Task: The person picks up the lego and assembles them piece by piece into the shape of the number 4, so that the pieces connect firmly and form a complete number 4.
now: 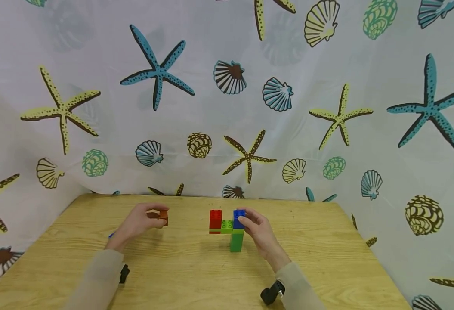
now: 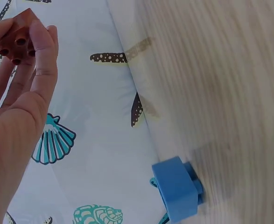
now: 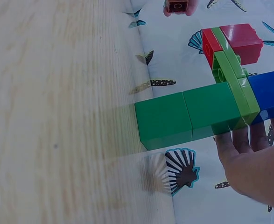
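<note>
I find left grip [image 1: 140, 220] pinching brown brick [image 1: 164, 215], right grip [image 1: 264, 234] blue brick [image 1: 236, 222]; overhanging red brick [image 1: 215, 219] could topple green column [image 1: 236, 242].

The head camera looks forward and down from above the near side of the tower [image 1: 227, 226], far enough back to include the cloth [image 1: 196, 118] behind it. The right wrist camera, turned sideways, faces the tower low and close. The left wrist camera, also sideways, looks left of the tower. All three views share the brown block [image 2: 20, 31]; only the head and right wrist views share the tower.
</note>
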Available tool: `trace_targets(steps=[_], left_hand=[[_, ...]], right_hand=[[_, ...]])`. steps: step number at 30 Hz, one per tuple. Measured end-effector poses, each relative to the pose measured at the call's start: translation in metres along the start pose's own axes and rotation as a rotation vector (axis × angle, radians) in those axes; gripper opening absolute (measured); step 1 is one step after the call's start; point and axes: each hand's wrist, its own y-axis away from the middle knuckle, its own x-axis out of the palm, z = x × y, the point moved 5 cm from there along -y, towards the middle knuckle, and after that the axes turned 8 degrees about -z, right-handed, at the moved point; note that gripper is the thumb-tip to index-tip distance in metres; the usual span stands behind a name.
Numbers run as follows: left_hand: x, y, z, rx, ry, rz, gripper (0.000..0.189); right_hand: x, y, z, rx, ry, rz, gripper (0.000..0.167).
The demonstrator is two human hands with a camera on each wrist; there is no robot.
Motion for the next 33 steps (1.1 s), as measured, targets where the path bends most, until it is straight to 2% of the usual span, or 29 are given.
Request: trace_targets(steps=[5,14,20,27,33], left_hand=[[0.009,-0.003,-0.006,0.024,0.041,-0.007,0.046],[0.02,-0.007,-0.016,0.039,0.004,-0.097,0.045],[0.027,-0.013,-0.023,0.086,-0.015,-0.135,0.045],[0.041,-0.015,-0.037,0.067,0.027,-0.237,0.045],[0.047,-0.015,-0.041,0.04,0.101,-0.266,0.048]], right_hand=[[0.0,0.0,0.001,0.006,-0.008,0.003,0.046],[-0.001,0.0,0.001,-0.013,-0.006,0.01,0.047],[0.001,-0.001,0.001,-0.023,-0.004,0.012,0.047],[0.001,-0.001,0.001,-0.012,-0.013,0.013,0.049],[-0.001,-0.001,-0.001,-0.006,-0.004,0.01,0.046]])
